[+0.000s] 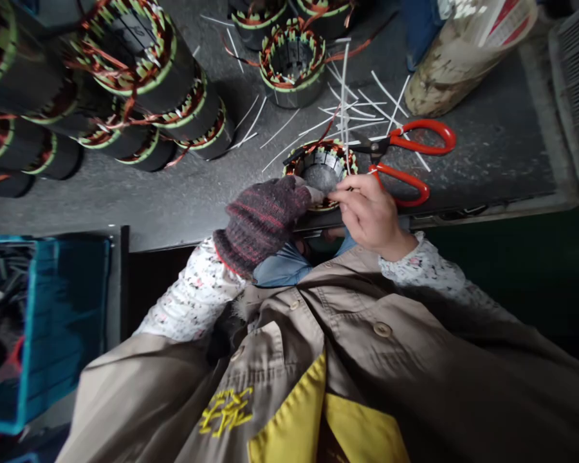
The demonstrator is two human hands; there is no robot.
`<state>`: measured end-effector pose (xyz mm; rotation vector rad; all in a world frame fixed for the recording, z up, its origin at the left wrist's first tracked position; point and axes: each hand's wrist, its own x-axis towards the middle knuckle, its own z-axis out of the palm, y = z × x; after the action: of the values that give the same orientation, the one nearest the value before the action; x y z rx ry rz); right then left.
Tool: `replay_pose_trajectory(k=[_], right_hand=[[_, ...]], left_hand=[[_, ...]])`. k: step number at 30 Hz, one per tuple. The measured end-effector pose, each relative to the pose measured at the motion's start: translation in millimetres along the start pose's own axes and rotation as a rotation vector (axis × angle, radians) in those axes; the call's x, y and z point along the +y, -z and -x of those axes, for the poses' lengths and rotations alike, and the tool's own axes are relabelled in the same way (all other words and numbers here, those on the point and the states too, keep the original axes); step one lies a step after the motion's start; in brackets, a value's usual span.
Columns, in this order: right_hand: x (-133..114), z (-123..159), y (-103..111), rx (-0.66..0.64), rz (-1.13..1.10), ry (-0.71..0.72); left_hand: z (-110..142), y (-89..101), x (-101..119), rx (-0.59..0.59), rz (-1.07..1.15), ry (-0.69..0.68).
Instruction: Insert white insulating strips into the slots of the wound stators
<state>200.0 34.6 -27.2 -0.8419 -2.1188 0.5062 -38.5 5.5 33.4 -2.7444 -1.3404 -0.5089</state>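
Note:
A motor stator (321, 168) with copper windings and a pale green rim stands near the bench's front edge. My left hand (270, 215), in a dark knitted glove with bare fingertips, is closed on its near left rim. My right hand (370, 215) is bare and pinched at the near right rim, close to the left fingertips. A thin white strip (345, 96) rises from the right fingers; its lower end is hidden by them. Red-handled scissors (422, 138) lie just right of the stator, blades toward it. Loose white strips (361, 106) are scattered behind it.
Another stator (292, 80) stands farther back, with more beyond it. Several stacked stators (174, 96) fill the left of the bench. A stained cylindrical container (463, 64) stands at back right, beside a pale plastic crate (576, 83). A blue crate (67, 308) sits lower left.

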Motion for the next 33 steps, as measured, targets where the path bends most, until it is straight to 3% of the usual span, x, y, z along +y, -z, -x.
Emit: replay_pose_trajectory(k=[4, 7, 9, 11, 14, 17, 20, 24, 27, 29, 31, 33], right_hand=[[2, -6, 5, 0.062, 0.046, 0.001], [21, -23, 32, 0.332, 0.121, -0.061], [47, -43, 56, 0.559, 0.161, -0.129], [79, -66, 77, 0.682, 0.171, -0.189], [119, -99, 98, 0.647, 0.25, -0.301], [132, -115, 108, 0.55, 0.346, -0.343], [109, -108, 111, 0.521, 0.201, -0.262], [44, -71, 92, 0.518, -0.183, -0.148], [5, -36, 64, 0.325, -0.195, 0.008], [-7, -13, 48, 0.173, -0.168, 0.158], [-11, 7, 38, 0.113, -0.169, 0.26], [-13, 21, 34, 0.114, -0.185, 0.252]], left_hand=[[-14, 2.3, 3, -0.065, -0.06, 0.005], [-23, 9.0, 9, -0.057, -0.114, -0.061], [-28, 10.7, 7, -0.02, -0.068, -0.136], [-33, 7.7, 0, -0.013, 0.008, -0.186], [-37, -4.6, -11, -0.039, 0.145, -0.203], [-31, -21.9, -7, 0.07, 0.213, -0.116], [-17, -38.1, 9, 0.256, 0.168, 0.016], [-9, -47.7, 27, 0.388, 0.158, 0.124], [-10, -47.8, 31, 0.423, 0.165, 0.146], [-10, -47.6, 32, 0.433, 0.161, 0.158], [-9, -48.0, 33, 0.417, 0.164, 0.186], [-8, -48.9, 35, 0.378, 0.169, 0.221]])
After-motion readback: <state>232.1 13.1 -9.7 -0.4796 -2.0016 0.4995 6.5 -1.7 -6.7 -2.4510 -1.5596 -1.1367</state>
